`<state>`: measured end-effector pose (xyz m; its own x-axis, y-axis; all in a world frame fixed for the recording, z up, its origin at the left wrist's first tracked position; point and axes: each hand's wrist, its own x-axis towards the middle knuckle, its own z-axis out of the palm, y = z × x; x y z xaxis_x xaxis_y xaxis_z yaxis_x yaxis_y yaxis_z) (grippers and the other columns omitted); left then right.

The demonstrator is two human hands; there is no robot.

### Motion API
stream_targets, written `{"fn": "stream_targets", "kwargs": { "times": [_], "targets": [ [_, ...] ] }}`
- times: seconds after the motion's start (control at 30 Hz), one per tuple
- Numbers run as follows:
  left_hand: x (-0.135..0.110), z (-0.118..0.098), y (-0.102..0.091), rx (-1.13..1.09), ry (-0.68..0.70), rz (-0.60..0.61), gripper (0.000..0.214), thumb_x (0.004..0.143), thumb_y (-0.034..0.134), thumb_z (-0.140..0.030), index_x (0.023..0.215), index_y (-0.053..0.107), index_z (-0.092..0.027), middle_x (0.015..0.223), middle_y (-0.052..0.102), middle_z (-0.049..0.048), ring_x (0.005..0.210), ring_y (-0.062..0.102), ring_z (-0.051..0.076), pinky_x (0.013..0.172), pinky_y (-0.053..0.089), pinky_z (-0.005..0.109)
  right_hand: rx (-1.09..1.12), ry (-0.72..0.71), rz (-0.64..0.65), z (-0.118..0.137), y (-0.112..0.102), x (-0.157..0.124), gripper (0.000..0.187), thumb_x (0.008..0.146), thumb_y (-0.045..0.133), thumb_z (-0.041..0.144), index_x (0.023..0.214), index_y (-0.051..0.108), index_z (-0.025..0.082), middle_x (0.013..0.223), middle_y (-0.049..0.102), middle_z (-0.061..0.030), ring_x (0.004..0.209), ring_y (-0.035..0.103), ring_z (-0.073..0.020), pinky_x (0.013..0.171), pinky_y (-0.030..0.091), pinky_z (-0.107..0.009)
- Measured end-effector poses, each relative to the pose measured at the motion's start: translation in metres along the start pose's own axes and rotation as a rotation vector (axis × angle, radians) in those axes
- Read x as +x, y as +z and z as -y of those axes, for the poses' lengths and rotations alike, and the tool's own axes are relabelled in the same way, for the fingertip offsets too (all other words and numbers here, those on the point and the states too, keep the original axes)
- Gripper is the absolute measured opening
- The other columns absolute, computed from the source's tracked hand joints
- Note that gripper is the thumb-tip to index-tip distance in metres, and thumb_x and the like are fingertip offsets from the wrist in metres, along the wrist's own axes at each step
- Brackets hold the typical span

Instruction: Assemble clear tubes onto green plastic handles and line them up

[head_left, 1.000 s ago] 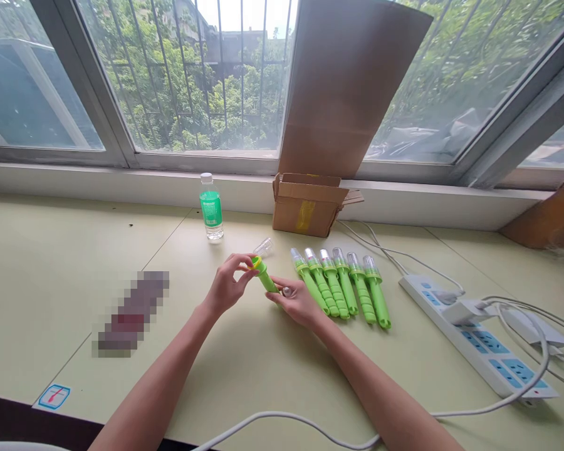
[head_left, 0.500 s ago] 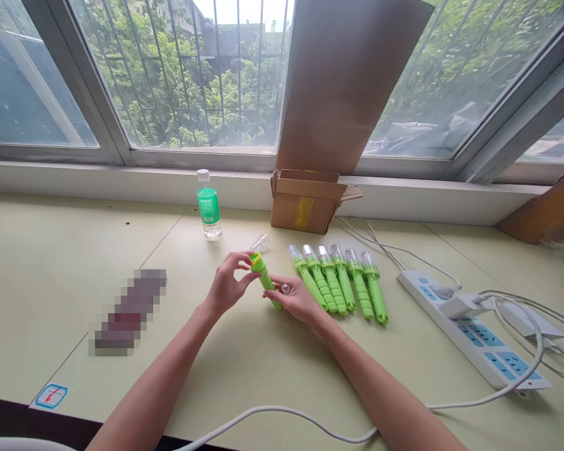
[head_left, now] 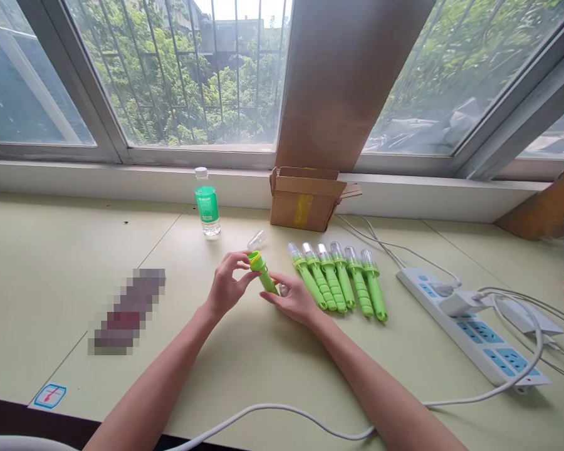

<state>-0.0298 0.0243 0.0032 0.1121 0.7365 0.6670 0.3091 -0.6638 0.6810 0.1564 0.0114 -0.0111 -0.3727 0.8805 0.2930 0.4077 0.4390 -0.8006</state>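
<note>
Both my hands hold one green plastic handle (head_left: 264,275) just above the pale green table (head_left: 56,269). My left hand (head_left: 226,285) pinches its open yellow-green top end. My right hand (head_left: 295,300) grips its lower end, and a small silvery piece shows at the fingers. A clear plastic cap (head_left: 257,240) lies on the table just behind the handle. To the right, several finished green handles with clear caps (head_left: 338,282) lie side by side in a row.
A water bottle with a green label (head_left: 207,210) and an open cardboard box (head_left: 305,200) stand near the window sill. A white power strip (head_left: 470,326) with plugs and cables lies at the right. A white cable (head_left: 282,416) crosses the near edge. A blurred dark object (head_left: 129,310) lies at the left.
Hands and handle keep nearly the same pose; my fingers have shifted slightly on it. The view has tilted a little.
</note>
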Motion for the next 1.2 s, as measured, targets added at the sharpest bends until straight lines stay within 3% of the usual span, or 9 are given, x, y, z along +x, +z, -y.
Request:
{"fn": "stream_targets", "kwargs": {
  "times": [0.1,0.2,0.3,0.47,0.77,0.97,1.1,1.2],
  "targets": [
    [-0.002,-0.002,0.002,0.043,0.032,-0.043,0.022,0.077,0.067,-0.025,0.091,0.051,-0.020,0.106,0.062,0.0065,0.098,0.062,0.018,0.074,0.060,0.036,-0.248,-0.107,-0.133,-0.005,0.004,-0.001,0.044,0.072,0.067,0.041,0.110,0.061,0.019,0.088,0.067,-0.0060,0.071,0.058,-0.0183,0.066,0.043,-0.028],
    [-0.003,-0.005,0.004,0.085,0.077,-0.078,0.023,0.075,0.068,-0.024,0.091,0.051,-0.020,0.105,0.062,0.0059,0.099,0.061,0.018,0.073,0.060,0.034,-0.382,-0.135,-0.206,-0.009,0.007,-0.002,0.034,0.076,0.063,0.039,0.102,0.060,0.017,0.084,0.067,-0.0069,0.066,0.058,-0.0177,0.062,0.041,-0.027],
    [-0.004,-0.007,0.005,0.134,0.113,-0.104,0.023,0.075,0.069,-0.024,0.090,0.052,-0.021,0.103,0.062,0.0048,0.096,0.060,0.017,0.071,0.059,0.033,-0.365,-0.156,-0.211,-0.009,0.007,-0.002,0.029,0.078,0.061,0.035,0.101,0.061,0.017,0.085,0.068,-0.0062,0.067,0.059,-0.0173,0.062,0.041,-0.026],
    [-0.002,-0.005,0.005,0.160,0.095,-0.094,0.027,0.074,0.070,-0.027,0.094,0.052,-0.022,0.102,0.060,0.0052,0.097,0.058,0.018,0.068,0.059,0.034,-0.256,-0.142,-0.116,-0.002,0.003,-0.001,0.034,0.081,0.056,0.031,0.113,0.060,0.020,0.084,0.067,-0.0044,0.067,0.057,-0.0167,0.064,0.043,-0.025],
    [-0.003,-0.004,0.006,0.037,0.059,-0.030,0.018,0.081,0.062,-0.022,0.092,0.048,-0.021,0.117,0.058,0.0090,0.110,0.058,0.021,0.084,0.057,0.045,-0.229,-0.109,-0.045,0.001,0.002,-0.001,0.037,0.084,0.052,0.033,0.119,0.057,0.022,0.074,0.062,-0.0002,0.058,0.050,-0.0134,0.058,0.041,-0.024],
    [-0.005,-0.002,0.008,0.033,0.046,-0.080,0.020,0.079,0.064,-0.023,0.093,0.049,-0.020,0.113,0.060,0.0081,0.107,0.060,0.021,0.081,0.058,0.042,-0.357,-0.085,-0.170,-0.007,0.010,-0.003,0.049,0.079,0.060,0.042,0.120,0.051,0.018,0.085,0.068,-0.0057,0.058,0.058,-0.0157,0.055,0.039,-0.024],
    [-0.005,-0.004,0.007,0.096,0.080,-0.092,0.023,0.076,0.068,-0.026,0.092,0.051,-0.021,0.109,0.060,0.0067,0.106,0.059,0.021,0.080,0.058,0.041,-0.424,-0.132,-0.255,-0.008,0.013,-0.004,0.032,0.081,0.057,0.040,0.103,0.058,0.017,0.085,0.068,-0.0076,0.062,0.059,-0.0166,0.057,0.039,-0.025],
    [-0.002,-0.005,0.003,0.132,0.111,-0.015,0.031,0.073,0.070,-0.028,0.098,0.053,-0.022,0.111,0.057,0.0073,0.106,0.057,0.021,0.080,0.058,0.043,-0.377,-0.154,-0.251,-0.005,0.010,-0.004,0.027,0.083,0.054,0.033,0.104,0.059,0.018,0.085,0.068,-0.0068,0.065,0.059,-0.0165,0.060,0.040,-0.025]
  ]
}}
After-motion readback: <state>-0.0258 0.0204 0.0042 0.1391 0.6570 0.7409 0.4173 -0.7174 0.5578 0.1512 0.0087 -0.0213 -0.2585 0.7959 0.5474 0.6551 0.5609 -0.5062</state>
